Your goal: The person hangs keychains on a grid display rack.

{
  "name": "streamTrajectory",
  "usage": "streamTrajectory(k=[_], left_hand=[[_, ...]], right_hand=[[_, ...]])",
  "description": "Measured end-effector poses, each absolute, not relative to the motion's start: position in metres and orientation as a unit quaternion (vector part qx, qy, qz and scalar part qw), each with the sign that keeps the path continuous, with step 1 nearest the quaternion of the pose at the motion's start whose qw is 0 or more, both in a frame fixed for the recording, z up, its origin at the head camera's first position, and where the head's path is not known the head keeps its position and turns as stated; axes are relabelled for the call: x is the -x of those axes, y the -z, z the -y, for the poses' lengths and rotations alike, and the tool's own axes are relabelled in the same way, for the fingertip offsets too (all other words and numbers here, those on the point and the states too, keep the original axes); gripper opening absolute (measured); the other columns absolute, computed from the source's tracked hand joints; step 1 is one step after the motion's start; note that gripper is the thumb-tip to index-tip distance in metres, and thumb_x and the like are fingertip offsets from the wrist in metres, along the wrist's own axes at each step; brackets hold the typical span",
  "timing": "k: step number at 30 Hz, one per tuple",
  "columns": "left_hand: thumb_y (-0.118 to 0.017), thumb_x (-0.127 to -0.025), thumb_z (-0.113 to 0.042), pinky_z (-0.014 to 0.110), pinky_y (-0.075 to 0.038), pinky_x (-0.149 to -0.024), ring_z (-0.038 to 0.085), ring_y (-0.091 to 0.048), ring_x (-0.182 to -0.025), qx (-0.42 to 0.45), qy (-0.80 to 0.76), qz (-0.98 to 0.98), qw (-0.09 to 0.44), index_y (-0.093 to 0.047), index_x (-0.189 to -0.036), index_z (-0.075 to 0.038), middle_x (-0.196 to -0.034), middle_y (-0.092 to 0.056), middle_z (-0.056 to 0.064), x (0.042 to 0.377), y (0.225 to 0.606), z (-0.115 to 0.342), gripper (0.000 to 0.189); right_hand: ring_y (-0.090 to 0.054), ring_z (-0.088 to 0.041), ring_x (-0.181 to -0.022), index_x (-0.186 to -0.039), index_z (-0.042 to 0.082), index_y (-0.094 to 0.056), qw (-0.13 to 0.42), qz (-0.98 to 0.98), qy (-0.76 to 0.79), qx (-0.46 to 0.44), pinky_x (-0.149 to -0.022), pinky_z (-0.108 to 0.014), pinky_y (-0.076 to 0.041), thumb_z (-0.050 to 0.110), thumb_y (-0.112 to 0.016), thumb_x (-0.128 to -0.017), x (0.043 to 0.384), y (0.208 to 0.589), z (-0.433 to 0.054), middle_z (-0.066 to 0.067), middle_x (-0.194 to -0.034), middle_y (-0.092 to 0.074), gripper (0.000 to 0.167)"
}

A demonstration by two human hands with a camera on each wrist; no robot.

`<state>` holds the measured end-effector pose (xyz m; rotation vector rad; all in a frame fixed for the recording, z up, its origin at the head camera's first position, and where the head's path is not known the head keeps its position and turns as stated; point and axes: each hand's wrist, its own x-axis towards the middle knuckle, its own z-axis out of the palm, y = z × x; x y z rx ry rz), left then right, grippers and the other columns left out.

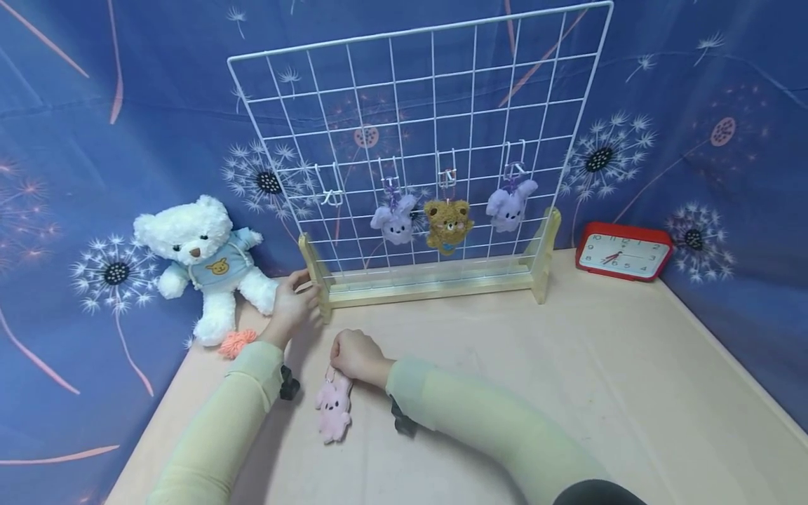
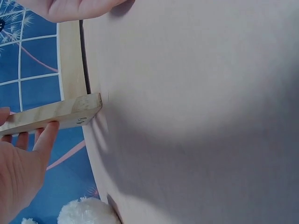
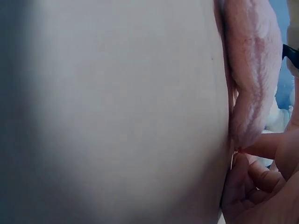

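Observation:
My left hand (image 1: 294, 307) is at the left wooden foot (image 1: 315, 277) of a white wire grid rack (image 1: 410, 130). In the left wrist view, the thumb lies on one side of that wooden foot (image 2: 60, 112) and the fingers (image 2: 46, 140) on the other. My right hand (image 1: 360, 356), in front of the rack, pinches the top loop of a pink plush keychain (image 1: 333, 410). The toy's face points up in the head view. Close by in the right wrist view, the plush (image 3: 254, 60) shows side-on, with curled fingertips at its end.
Two lilac plush keychains (image 1: 394, 221) and a brown bear keychain (image 1: 448, 224) hang from rack hooks; a white hook (image 1: 331, 196) at left carries nothing. A white teddy bear (image 1: 196, 245) sits left, beside an orange tassel (image 1: 238, 344). A red clock (image 1: 623, 251) stands right.

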<state>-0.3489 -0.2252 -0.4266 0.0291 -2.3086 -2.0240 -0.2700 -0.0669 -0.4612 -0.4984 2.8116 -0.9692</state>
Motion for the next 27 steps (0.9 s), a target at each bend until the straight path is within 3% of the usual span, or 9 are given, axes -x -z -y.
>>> streamTrajectory(k=[6, 11, 18, 23, 27], left_hand=[[-0.059, -0.100, 0.001, 0.020, -0.054, -0.094, 0.037, -0.050, -0.133, -0.001, 0.650, 0.758, 0.046, -0.045, -0.147, 0.004, -0.146, -0.048, 0.023, 0.349, 0.430, 0.226, 0.049], [-0.059, -0.100, 0.001, 0.023, -0.053, -0.098, 0.037, -0.050, -0.134, -0.001, 0.656, 0.754, 0.041, -0.044, -0.148, 0.004, -0.147, -0.047, 0.023, 0.350, 0.429, 0.226, 0.050], [-0.059, -0.101, 0.001, 0.028, -0.051, -0.103, 0.038, -0.047, -0.135, -0.001, 0.671, 0.741, 0.029, -0.041, -0.150, 0.004, -0.151, -0.044, 0.023, 0.350, 0.428, 0.227, 0.052], [-0.058, -0.101, 0.001, 0.022, -0.052, -0.099, 0.038, -0.047, -0.136, -0.003, 0.672, 0.740, 0.027, -0.041, -0.150, 0.004, -0.151, -0.044, 0.023, 0.350, 0.428, 0.228, 0.052], [-0.058, -0.102, 0.001, 0.020, -0.053, -0.097, 0.037, -0.048, -0.136, -0.004, 0.664, 0.747, 0.033, -0.043, -0.149, 0.004, -0.149, -0.045, 0.023, 0.351, 0.429, 0.226, 0.050]], right_hand=[[-0.053, -0.010, -0.060, -0.065, 0.019, -0.062, 0.073, -0.941, 0.276, 0.181, -0.050, -0.026, -0.045, 0.010, -0.065, -0.091, 0.269, 0.462, 0.069, 0.009, -0.066, -0.056, 0.028], [-0.051, -0.010, -0.059, -0.061, 0.017, -0.059, 0.088, -0.939, 0.270, 0.196, -0.050, -0.025, -0.044, 0.009, -0.062, -0.093, 0.270, 0.460, 0.068, 0.006, -0.062, -0.054, 0.033], [-0.057, -0.007, -0.073, -0.080, 0.018, -0.067, 0.079, -0.924, 0.307, 0.215, -0.071, -0.022, -0.052, 0.013, -0.067, -0.097, 0.269, 0.456, 0.062, 0.010, -0.078, -0.062, 0.018], [-0.056, -0.004, -0.064, -0.082, 0.015, -0.065, 0.075, -0.896, 0.360, 0.250, -0.063, -0.016, -0.049, 0.010, -0.068, -0.098, 0.269, 0.454, 0.057, 0.009, -0.069, -0.062, 0.017], [-0.056, 0.000, -0.062, -0.084, 0.011, -0.070, 0.064, -0.872, 0.405, 0.268, -0.063, -0.013, -0.048, 0.001, -0.072, -0.091, 0.271, 0.453, 0.052, 0.006, -0.069, -0.067, 0.012]])
